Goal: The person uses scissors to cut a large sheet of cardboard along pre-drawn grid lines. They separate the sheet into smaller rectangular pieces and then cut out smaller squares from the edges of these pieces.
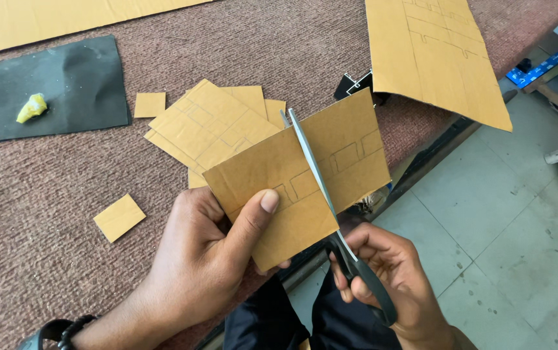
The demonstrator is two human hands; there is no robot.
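I see my left hand (207,259) pinching a flat brown cardboard piece with pencilled rectangular outlines (301,178), thumb pressed across its front face and fingers curled behind, so the piece is held up above the edge of the reddish-brown carpeted work surface (52,194). My right hand (389,279) is closed through the black handles of a pair of steel-bladed scissors (331,214); the blades are slightly parted and run up through the middle of the cardboard piece along a cut, their tips showing past its top edge. Just behind the piece lies a loose stack of similar marked cardboard pieces (211,126) on the surface. Two small plain cardboard squares (118,217) lie apart to the left. Farther left sits a black sheet (65,84) with a crumpled yellow lump (32,107) on it. A large marked cardboard sheet (434,55) overhangs the surface's edge at upper right.
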